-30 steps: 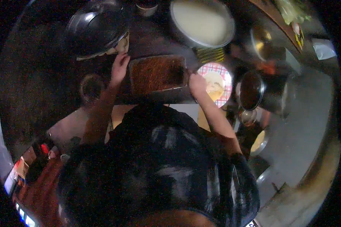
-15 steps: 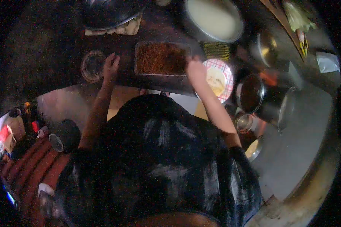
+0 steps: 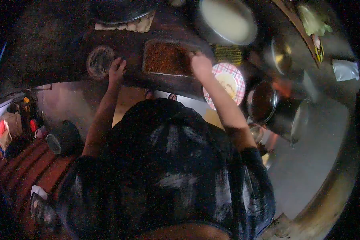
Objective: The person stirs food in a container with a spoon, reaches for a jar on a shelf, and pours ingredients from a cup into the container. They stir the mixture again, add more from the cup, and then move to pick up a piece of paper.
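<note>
A rectangular tray (image 3: 167, 75) holds a reddish-brown crumbly food (image 3: 164, 58). Over its right end is my right hand (image 3: 201, 66), its fingertips drawn together and pointing down-left; whatever lies between them is too small to make out. Left of the tray, my left hand (image 3: 116, 71) hovers with loosely bent fingers slightly apart and nothing visible in them. Close beside that hand is a round, clear-looking bowl (image 3: 90, 64). Under my right forearm, a plate with a red checked rim (image 3: 240, 80) carries pale yellowish food.
A large pot of whitish liquid (image 3: 228, 20) stands at the back, near a green-yellow scouring pad (image 3: 229, 55). To the right are a dark pot (image 3: 263, 102) and a shiny golden-looking pan (image 3: 282, 56). A dark pan (image 3: 120, 12) rests at the back left on an egg carton (image 3: 126, 27).
My right hand has shifted slightly left, further over the tray. My left hand stays beside the bowl. The whole view has shifted a little.
</note>
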The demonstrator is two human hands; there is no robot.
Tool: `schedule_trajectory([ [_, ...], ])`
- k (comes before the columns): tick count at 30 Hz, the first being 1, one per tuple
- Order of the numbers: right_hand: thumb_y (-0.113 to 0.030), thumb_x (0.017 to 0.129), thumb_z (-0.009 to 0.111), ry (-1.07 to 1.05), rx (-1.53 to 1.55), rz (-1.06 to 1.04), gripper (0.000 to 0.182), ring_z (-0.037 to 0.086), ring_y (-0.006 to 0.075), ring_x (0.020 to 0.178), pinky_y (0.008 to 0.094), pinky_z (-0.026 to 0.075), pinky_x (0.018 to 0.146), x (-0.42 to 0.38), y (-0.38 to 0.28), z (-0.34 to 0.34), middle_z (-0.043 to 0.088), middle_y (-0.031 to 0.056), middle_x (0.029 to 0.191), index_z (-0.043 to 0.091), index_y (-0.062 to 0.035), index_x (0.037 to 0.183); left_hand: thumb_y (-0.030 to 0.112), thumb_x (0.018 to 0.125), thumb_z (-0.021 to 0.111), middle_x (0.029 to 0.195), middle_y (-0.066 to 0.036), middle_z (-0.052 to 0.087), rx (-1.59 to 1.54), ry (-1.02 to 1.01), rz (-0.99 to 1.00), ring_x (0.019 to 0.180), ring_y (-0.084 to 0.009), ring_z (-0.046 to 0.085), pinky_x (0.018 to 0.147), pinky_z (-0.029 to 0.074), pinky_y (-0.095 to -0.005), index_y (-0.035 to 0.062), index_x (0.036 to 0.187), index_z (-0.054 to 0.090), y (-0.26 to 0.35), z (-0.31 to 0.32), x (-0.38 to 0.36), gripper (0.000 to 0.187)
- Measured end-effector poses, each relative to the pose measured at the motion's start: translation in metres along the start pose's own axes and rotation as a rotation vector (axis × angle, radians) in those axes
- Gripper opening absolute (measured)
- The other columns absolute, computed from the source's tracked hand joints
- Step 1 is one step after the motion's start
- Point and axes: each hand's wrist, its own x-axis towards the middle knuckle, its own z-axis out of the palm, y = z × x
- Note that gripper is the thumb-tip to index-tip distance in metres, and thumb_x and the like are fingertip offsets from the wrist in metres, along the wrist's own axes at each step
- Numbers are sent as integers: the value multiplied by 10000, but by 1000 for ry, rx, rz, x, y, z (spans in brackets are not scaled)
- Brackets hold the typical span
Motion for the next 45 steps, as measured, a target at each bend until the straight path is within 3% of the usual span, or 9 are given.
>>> schedule_trajectory([
  [7, -125, 709, 441, -314, -111, 43, 192, 573, 293, 738, 386, 472, 609, -10, 26, 8, 570, 173, 815, 601, -45, 778, 155, 762, 565, 913, -50, 524, -37, -24, 111, 804, -123, 494, 663, 402, -246, 36, 1035, 474, -47, -27, 15, 311],
  [9, -114, 694, 455, -351, -94, 78, 177, 572, 304, 732, 401, 458, 645, -14, 27, -9, 575, 175, 788, 605, -34, 740, 146, 764, 562, 911, -56, 539, 300, 51, 371, 801, -126, 495, 651, 406, -246, 25, 1015, 493, -50, -37, 8, 288],
  [10, -114, 694, 455, -350, -97, 71, 177, 572, 304, 732, 401, 458, 645, -13, 25, -15, 575, 175, 788, 605, -34, 740, 146, 764, 562, 911, -56, 539, 297, 58, 370, 801, -126, 495, 651, 406, -246, 25, 1015, 493, -49, -39, 7, 288],
  [12, -129, 721, 424, -169, -150, -17, 214, 593, 292, 625, 393, 484, 542, -12, 22, -21, 586, 164, 667, 607, -25, 684, 138, 767, 558, 924, -62, 542, 106, 82, 7, 817, -135, 498, 654, 412, -252, 22, 1003, 506, -44, -43, 3, 268],
  [19, -128, 726, 421, -192, -81, 104, 194, 586, 314, 667, 405, 478, 587, -6, 35, 18, 585, 174, 713, 589, -31, 739, 165, 775, 551, 921, -52, 540, 23, 73, -32, 846, -141, 497, 697, 405, -252, 8, 1009, 501, -20, -44, -18, 286],
  [21, -137, 732, 419, -319, -15, 205, 187, 580, 318, 702, 407, 469, 618, -19, 43, 18, 581, 182, 731, 571, -32, 763, 158, 778, 544, 935, -52, 534, 39, 46, 211, 856, -135, 488, 730, 388, -243, 4, 1018, 493, -38, -49, -11, 290],
  [25, -145, 737, 412, -293, -22, 98, 191, 577, 317, 697, 407, 467, 604, -31, 52, 13, 578, 185, 717, 564, -30, 746, 136, 778, 538, 962, -61, 525, 59, 10, 110, 881, -133, 476, 764, 372, -244, 2, 1039, 481, -36, -57, -15, 298],
  [36, -153, 727, 450, -264, 86, 253, 203, 565, 346, 683, 430, 448, 604, -37, 26, 11, 573, 200, 697, 571, 9, 719, 147, 783, 534, 1055, -98, 491, 136, 44, 142, 985, -166, 438, 854, 325, -271, -12, 1077, 446, -22, -44, -31, 345],
  [45, -128, 746, 405, -355, 25, 236, 226, 590, 320, 664, 403, 479, 592, -49, 4, 1, 590, 179, 721, 600, -15, 727, 166, 776, 552, 1028, -80, 496, 54, 41, 27, 913, -142, 460, 773, 378, -264, 14, 1074, 448, -25, -39, -29, 350],
])
